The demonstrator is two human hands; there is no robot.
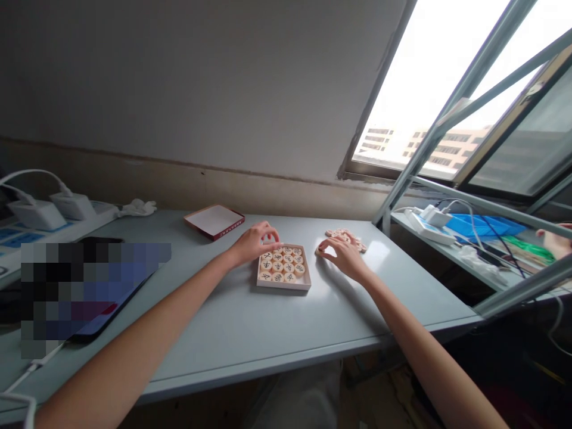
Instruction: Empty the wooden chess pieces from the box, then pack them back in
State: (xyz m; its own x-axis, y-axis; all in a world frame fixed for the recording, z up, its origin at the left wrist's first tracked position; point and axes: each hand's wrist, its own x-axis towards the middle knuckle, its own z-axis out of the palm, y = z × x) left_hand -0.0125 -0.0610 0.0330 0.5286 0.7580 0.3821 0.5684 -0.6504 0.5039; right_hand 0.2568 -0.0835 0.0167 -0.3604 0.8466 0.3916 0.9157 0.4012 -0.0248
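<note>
A shallow white box sits on the desk, filled with rows of round wooden Chinese chess pieces that bear dark characters. At its back left corner, my left hand is closed, thumb and fingers curled over the rim. Whatever lies between those fingertips is hidden. To the right of the box, my right hand pinches a single Chinese chess piece at the desk surface. Behind that hand lies a loose heap of more pieces, partly covered by the fingers.
A red-edged box lid lies upturned at the back left. On the left are a tablet-like device, partly pixelated, and a power strip with chargers. Metal bed-frame bars rise at right; another person's hand shows beyond them.
</note>
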